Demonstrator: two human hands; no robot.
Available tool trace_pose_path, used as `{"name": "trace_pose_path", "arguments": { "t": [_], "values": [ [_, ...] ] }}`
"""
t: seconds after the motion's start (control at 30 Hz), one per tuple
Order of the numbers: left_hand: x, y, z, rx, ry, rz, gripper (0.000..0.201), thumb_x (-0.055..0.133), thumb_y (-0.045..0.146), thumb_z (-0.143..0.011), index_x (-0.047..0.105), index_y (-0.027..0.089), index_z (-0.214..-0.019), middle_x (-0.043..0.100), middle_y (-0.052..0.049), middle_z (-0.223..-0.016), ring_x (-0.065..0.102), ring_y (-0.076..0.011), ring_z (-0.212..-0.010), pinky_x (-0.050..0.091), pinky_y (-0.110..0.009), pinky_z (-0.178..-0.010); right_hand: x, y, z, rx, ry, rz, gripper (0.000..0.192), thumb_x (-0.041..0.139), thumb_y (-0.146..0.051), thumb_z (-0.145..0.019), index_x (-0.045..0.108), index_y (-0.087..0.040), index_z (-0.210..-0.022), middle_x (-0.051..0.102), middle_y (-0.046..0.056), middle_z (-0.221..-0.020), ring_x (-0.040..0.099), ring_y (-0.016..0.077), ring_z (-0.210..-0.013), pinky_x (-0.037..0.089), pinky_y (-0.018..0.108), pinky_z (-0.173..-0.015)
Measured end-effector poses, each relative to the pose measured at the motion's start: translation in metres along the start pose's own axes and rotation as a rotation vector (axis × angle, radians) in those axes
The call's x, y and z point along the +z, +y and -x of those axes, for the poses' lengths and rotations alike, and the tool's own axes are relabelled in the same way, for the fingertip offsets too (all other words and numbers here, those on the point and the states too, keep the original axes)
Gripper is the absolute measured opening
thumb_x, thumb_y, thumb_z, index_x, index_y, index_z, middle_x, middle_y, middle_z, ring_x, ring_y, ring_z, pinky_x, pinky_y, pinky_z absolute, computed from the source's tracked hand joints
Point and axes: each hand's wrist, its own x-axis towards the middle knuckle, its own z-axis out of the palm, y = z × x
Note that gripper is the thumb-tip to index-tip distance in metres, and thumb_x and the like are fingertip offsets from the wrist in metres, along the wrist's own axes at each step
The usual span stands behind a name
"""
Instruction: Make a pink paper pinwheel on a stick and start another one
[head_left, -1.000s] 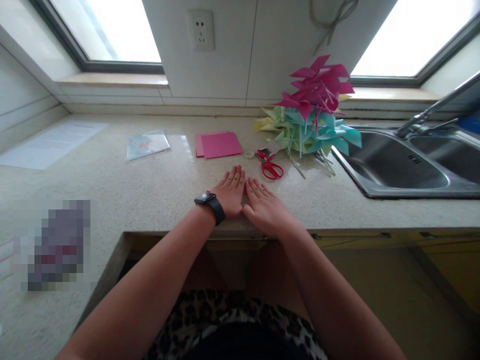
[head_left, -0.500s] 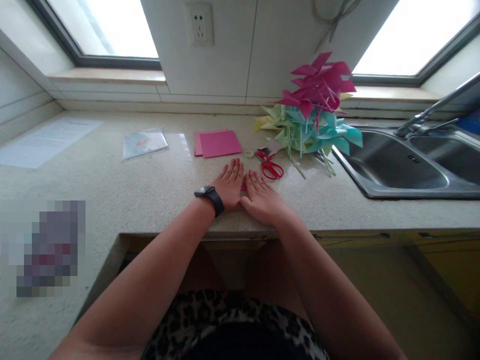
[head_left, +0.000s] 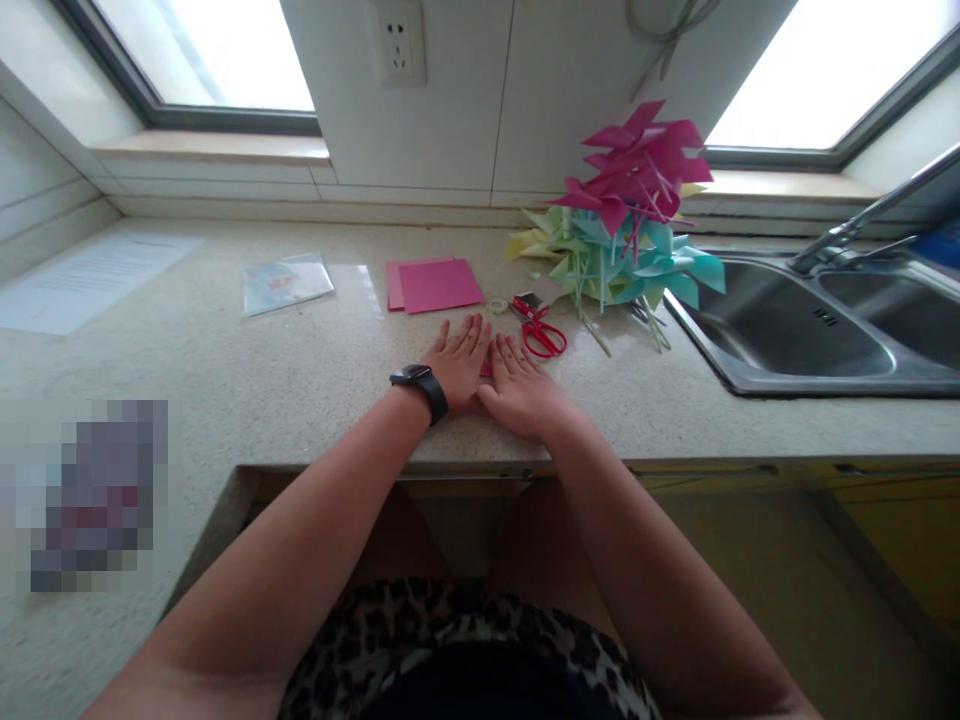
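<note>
My left hand (head_left: 459, 366), with a black watch (head_left: 420, 384) on the wrist, lies flat on the speckled countertop (head_left: 300, 360), fingers together. Beside it my right hand (head_left: 519, 388) lies flat too, thumbs nearly touching. A small pink sheet (head_left: 486, 368) peeks out between the two hands, pressed under them. Red scissors (head_left: 541, 334) lie just beyond my right fingertips. A stack of pink paper squares (head_left: 435, 285) sits farther back.
A heap of pink, teal and yellow paper pinwheels (head_left: 628, 225) stands at the back right beside a steel sink (head_left: 795, 330) with a tap (head_left: 870, 215). A clear packet (head_left: 286, 283) and a printed sheet (head_left: 90, 280) lie to the left. A tape roll (head_left: 498, 306) sits near the scissors.
Both hands have slid slightly away from me over the pink sheet, staying flat. The camera has tipped a little.
</note>
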Motion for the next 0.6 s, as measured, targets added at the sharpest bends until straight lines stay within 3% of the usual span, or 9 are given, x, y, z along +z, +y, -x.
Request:
{"name": "trace_pose_path", "arguments": {
  "t": [0.17, 0.3, 0.43, 0.6],
  "values": [
    [-0.019, 0.016, 0.017, -0.047, 0.102, 0.005, 0.091, 0.051, 0.048, -0.088, 0.016, -0.001, -0.156, 0.023, -0.026, -0.164, 0.019, -0.0353, -0.153, 0.000, -0.055, -0.124, -0.001, 0.000, 0.001, -0.018, 0.012, 0.002, 0.085, 0.035, -0.050, -0.092, 0.020, 0.004, -0.157, 0.013, 0.020, -0.167, 0.008, 0.0267, -0.156, 0.010, 0.040, -0.127],
    [-0.034, 0.040, 0.039, -0.096, 0.158, 0.023, 0.074, 0.054, 0.035, -0.089, 0.031, 0.002, -0.151, 0.041, -0.024, -0.153, 0.035, -0.0352, -0.144, 0.019, -0.051, -0.122, 0.001, 0.001, 0.002, -0.024, 0.021, -0.005, 0.085, 0.034, -0.051, -0.093, 0.021, 0.002, -0.157, 0.013, 0.018, -0.167, 0.009, 0.0269, -0.156, 0.011, 0.041, -0.127],
    [-0.037, 0.055, 0.055, -0.113, 0.144, 0.051, 0.049, 0.055, 0.032, -0.092, 0.052, 0.006, -0.133, 0.059, -0.020, -0.130, 0.053, -0.0312, -0.121, 0.043, -0.045, -0.107, 0.004, 0.003, 0.002, -0.027, 0.030, -0.012, 0.084, 0.031, -0.053, -0.094, 0.022, 0.002, -0.157, 0.014, 0.018, -0.167, 0.009, 0.0269, -0.156, 0.010, 0.042, -0.127],
    [-0.038, 0.054, 0.055, -0.091, 0.114, 0.051, 0.045, 0.060, 0.031, -0.089, 0.058, 0.005, -0.125, 0.063, -0.018, -0.118, 0.056, -0.0301, -0.112, 0.048, -0.042, -0.100, 0.005, 0.004, 0.002, -0.037, 0.045, -0.026, 0.086, 0.035, -0.052, -0.093, 0.022, 0.003, -0.157, 0.013, 0.018, -0.167, 0.010, 0.0277, -0.156, 0.011, 0.043, -0.127]
  ]
}}
